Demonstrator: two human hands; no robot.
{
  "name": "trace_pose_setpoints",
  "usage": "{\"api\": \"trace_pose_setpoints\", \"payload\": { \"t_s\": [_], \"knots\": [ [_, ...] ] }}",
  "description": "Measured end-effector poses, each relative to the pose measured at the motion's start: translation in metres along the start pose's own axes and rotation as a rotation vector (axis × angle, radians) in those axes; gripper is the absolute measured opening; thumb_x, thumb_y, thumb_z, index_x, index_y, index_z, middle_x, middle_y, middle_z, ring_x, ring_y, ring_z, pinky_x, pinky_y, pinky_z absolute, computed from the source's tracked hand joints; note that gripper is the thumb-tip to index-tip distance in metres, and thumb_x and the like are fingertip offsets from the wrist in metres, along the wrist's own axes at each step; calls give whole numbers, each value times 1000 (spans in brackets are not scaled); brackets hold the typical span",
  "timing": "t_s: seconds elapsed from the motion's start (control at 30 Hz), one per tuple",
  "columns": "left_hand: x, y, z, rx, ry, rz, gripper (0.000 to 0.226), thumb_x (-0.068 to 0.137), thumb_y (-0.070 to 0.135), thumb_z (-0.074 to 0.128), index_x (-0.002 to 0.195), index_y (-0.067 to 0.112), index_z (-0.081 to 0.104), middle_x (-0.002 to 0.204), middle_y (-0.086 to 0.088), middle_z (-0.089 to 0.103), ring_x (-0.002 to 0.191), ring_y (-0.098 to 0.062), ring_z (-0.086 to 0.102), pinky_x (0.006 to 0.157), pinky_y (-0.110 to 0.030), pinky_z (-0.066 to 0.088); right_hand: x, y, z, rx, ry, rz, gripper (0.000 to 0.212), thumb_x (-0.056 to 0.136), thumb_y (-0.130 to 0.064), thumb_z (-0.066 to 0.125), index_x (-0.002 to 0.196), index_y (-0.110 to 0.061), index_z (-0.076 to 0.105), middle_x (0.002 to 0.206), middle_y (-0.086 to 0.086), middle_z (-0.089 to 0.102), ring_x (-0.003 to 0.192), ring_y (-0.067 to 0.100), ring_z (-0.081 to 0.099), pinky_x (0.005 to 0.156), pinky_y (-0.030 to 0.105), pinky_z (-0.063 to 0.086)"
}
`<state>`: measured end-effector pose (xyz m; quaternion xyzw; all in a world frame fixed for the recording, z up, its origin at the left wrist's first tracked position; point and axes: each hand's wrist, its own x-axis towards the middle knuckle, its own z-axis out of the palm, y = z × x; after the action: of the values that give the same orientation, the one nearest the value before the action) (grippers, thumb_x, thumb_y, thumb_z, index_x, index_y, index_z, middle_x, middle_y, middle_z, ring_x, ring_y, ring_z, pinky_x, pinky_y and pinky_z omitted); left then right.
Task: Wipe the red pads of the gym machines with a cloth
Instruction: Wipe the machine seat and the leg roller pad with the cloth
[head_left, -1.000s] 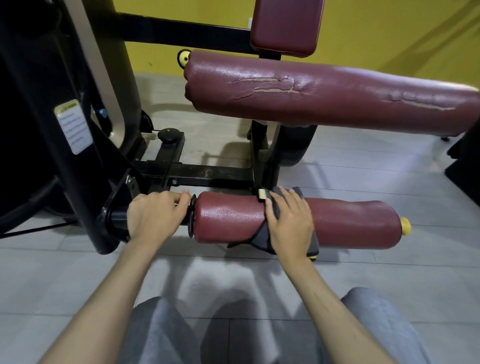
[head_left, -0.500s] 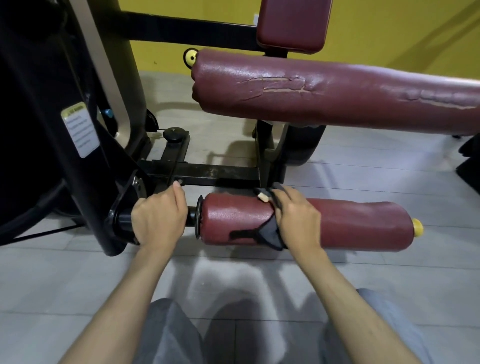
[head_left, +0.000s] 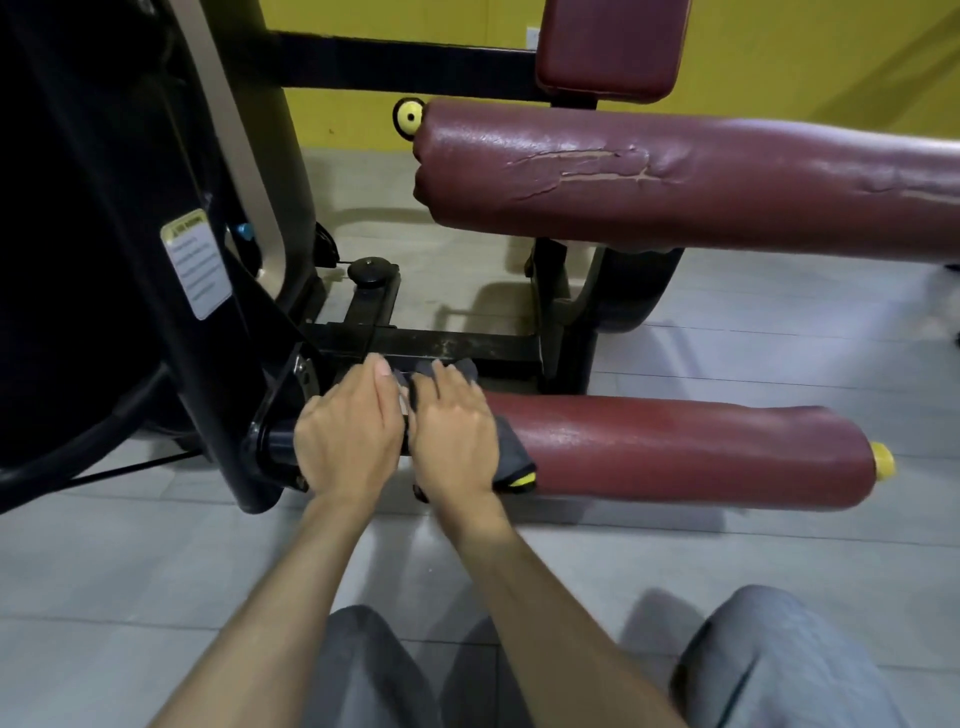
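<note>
Grey floor tiles (head_left: 156, 561) and a yellow wall (head_left: 779, 52) surrounded the gym machine. At its foot the right hand (head_left: 454, 441) lay palm-down on a dark grey cloth (head_left: 514, 460), fingers fairly straight and draped over it, pressing it onto the left end of the lower red roller pad (head_left: 675, 447) — a corner of the cloth with a yellow tag stuck out beside the palm. Just beside it, the left hand (head_left: 348, 436) was curled round the black shaft (head_left: 278, 447) that joined the pad to the black frame (head_left: 130, 260). A yellow cap (head_left: 881, 460) closed the pad's far end. Above and behind ran a longer red pad (head_left: 675, 176) — its skin cracked — with a small red cushion (head_left: 608, 47) over it. A white warning label (head_left: 196, 262) was stuck to the frame, and grey-trousered knees (head_left: 779, 665) showed at the bottom edge.
</note>
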<state>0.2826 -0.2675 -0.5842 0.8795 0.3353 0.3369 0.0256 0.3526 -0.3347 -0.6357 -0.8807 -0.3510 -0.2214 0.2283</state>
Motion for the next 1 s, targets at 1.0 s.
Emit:
{"api": "trace_pose_setpoints", "payload": {
  "t_s": [1.0],
  "knots": [
    [-2, -17, 3, 87, -150, 492, 46, 98, 66, 25, 118, 59, 67, 83, 18, 74, 75, -12, 71, 47, -22, 39, -41, 208, -119, -29, 137, 204, 25, 99, -38, 62, 112, -22, 76, 119, -5, 74, 108, 17, 69, 85, 31, 54]
  ]
}}
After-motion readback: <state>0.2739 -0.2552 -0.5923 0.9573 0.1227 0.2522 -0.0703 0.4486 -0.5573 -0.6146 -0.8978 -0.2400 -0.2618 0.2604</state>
